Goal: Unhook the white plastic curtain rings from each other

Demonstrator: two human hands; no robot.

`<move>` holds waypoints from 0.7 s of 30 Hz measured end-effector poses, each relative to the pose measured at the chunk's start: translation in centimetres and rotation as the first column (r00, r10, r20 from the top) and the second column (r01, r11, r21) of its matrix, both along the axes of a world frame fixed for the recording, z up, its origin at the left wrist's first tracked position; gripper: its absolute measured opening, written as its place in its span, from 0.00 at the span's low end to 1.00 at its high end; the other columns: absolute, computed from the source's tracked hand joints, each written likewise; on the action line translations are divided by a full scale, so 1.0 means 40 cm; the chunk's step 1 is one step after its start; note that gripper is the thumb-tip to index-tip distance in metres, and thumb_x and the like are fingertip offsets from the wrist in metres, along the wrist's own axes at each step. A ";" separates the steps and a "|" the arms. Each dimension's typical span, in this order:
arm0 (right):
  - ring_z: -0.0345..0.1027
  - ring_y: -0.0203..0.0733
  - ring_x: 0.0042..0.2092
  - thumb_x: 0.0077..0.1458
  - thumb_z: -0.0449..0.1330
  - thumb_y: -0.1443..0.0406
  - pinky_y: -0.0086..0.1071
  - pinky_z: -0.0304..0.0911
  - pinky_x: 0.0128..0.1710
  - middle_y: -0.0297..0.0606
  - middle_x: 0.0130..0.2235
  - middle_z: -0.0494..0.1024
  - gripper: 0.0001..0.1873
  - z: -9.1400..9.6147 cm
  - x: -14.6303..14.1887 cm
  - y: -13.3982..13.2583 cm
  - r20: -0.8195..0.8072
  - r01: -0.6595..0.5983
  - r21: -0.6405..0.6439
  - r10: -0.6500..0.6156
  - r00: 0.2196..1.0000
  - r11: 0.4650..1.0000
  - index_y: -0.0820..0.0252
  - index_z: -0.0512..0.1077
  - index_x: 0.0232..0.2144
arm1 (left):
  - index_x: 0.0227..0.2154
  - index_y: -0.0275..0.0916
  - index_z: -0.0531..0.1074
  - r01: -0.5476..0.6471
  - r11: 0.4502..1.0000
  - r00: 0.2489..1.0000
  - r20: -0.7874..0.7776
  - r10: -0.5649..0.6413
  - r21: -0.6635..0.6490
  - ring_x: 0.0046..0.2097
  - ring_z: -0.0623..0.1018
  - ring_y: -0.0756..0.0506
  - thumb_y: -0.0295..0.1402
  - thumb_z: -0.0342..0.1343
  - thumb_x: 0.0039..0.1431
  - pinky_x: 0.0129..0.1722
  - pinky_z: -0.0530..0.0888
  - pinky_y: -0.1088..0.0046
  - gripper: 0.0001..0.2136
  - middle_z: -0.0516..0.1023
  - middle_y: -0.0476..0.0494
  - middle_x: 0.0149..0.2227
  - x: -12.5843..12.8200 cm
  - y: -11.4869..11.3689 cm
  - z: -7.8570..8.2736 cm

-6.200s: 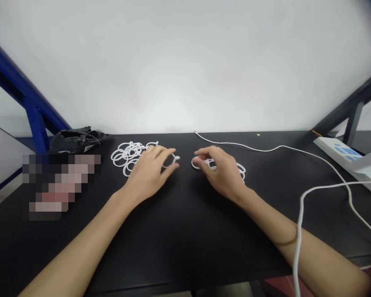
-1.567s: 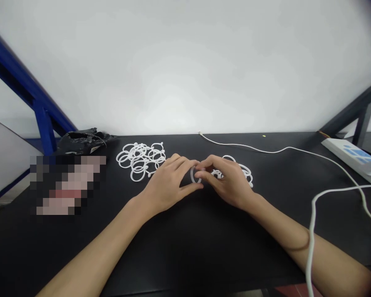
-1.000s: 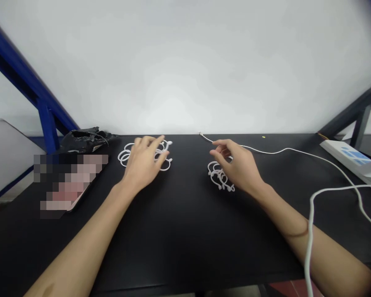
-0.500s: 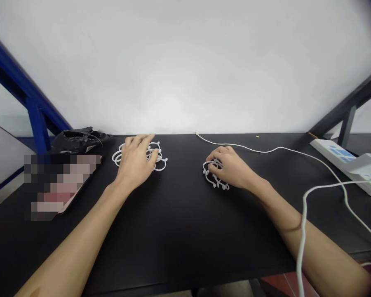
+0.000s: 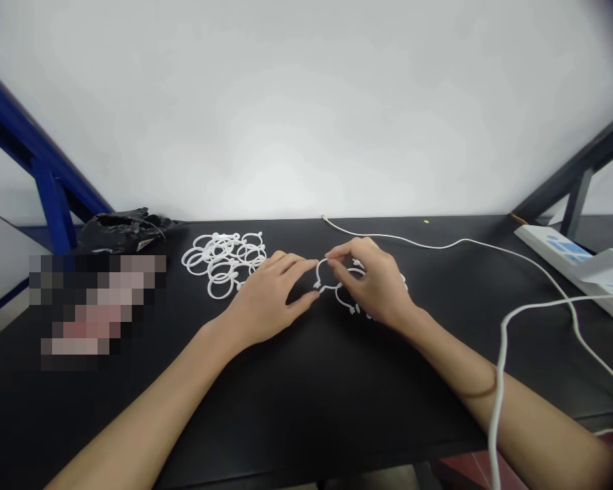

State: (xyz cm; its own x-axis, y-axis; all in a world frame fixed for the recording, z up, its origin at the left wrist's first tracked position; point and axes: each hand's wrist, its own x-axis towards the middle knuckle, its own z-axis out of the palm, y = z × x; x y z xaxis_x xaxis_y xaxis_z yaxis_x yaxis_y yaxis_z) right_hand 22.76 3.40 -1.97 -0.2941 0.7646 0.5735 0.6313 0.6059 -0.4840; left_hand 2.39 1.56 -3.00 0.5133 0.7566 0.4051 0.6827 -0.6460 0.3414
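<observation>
A pile of several loose white plastic rings [image 5: 223,260] lies on the black table [image 5: 296,395], left of centre. My left hand [image 5: 268,299] and my right hand [image 5: 372,282] meet at the middle, both pinching one white ring [image 5: 325,275] between thumb and fingers. Under and behind my right hand lies a second cluster of white rings [image 5: 355,303], partly hidden by the hand. Both forearms rest low over the table.
A crumpled black bag [image 5: 120,228] sits at the back left, with a blurred flat object [image 5: 95,306] in front of it. A white cable [image 5: 505,327] runs across the right side. A white power strip [image 5: 577,262] lies at the far right. Blue [image 5: 41,177] and dark [image 5: 577,184] frame struts stand at the sides.
Both hands have left their separate ring piles and come together at the middle. They now pinch a single white ring between them.
</observation>
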 end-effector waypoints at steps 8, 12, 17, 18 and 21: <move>0.73 0.36 0.31 0.58 0.59 0.63 0.29 0.65 0.32 0.31 0.29 0.79 0.04 0.002 -0.040 -0.042 -0.260 -0.053 -0.287 -0.024 0.965 0.956 0.56 0.72 0.33 | 0.55 0.40 0.64 -0.053 0.998 0.976 0.214 0.046 0.026 0.51 0.74 0.42 0.44 0.57 0.60 0.50 0.73 0.61 0.23 0.76 0.42 0.51 0.021 -0.017 0.003; 0.73 0.37 0.31 0.56 0.60 0.65 0.29 0.64 0.30 0.32 0.29 0.79 0.01 -0.001 -0.042 -0.044 -0.262 -0.037 -0.333 -0.055 0.964 0.942 0.57 0.70 0.32 | 0.54 0.42 0.66 -0.033 0.999 0.971 0.236 0.022 0.041 0.49 0.76 0.42 0.42 0.56 0.61 0.50 0.74 0.61 0.20 0.77 0.42 0.50 0.029 -0.022 -0.002; 0.71 0.39 0.34 0.59 0.56 0.65 0.31 0.64 0.33 0.33 0.31 0.79 0.04 -0.002 -0.032 -0.036 -0.085 0.005 -0.276 -0.030 0.996 0.961 0.55 0.71 0.33 | 0.52 0.40 0.67 -0.075 0.997 0.968 0.241 0.068 0.019 0.49 0.77 0.42 0.40 0.57 0.60 0.49 0.75 0.62 0.19 0.77 0.42 0.49 0.030 -0.016 -0.008; 0.71 0.39 0.36 0.61 0.55 0.64 0.32 0.64 0.35 0.34 0.33 0.79 0.06 -0.001 -0.028 -0.034 -0.060 0.015 -0.245 -0.031 0.998 0.969 0.55 0.72 0.35 | 0.52 0.39 0.68 -0.105 0.994 0.966 0.240 0.100 0.008 0.48 0.77 0.42 0.39 0.57 0.59 0.49 0.75 0.62 0.19 0.77 0.41 0.49 0.029 -0.015 -0.009; 0.70 0.39 0.38 0.63 0.53 0.63 0.33 0.65 0.39 0.37 0.38 0.78 0.10 0.004 -0.019 -0.031 -0.069 -0.047 -0.168 0.036 0.997 0.985 0.56 0.70 0.44 | 0.51 0.38 0.68 -0.139 0.990 0.965 0.220 0.140 -0.020 0.47 0.77 0.42 0.38 0.57 0.58 0.48 0.75 0.61 0.19 0.78 0.41 0.46 0.028 -0.013 -0.007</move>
